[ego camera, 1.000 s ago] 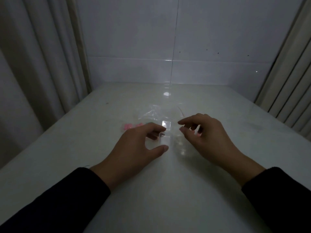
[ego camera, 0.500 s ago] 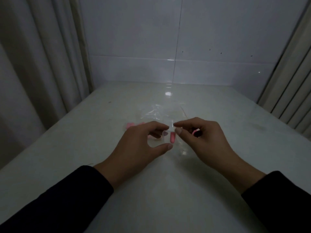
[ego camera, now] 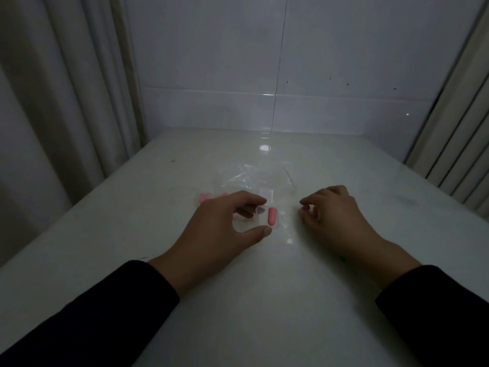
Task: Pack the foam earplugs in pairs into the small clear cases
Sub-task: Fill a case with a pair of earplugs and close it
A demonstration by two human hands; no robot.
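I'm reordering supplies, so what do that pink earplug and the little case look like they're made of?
The pink earplug looks like soft foam: matte, rounded tip, no glare. The small case held by the left hand looks like thin clear plastic: see-through, faint glossy edges, though dim light leaves that uncertain.

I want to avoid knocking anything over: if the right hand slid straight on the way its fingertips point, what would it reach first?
Probably the small clear case with one pink earplug in it, which the left hand steadies. The right hand points left toward it; depth is unclear.
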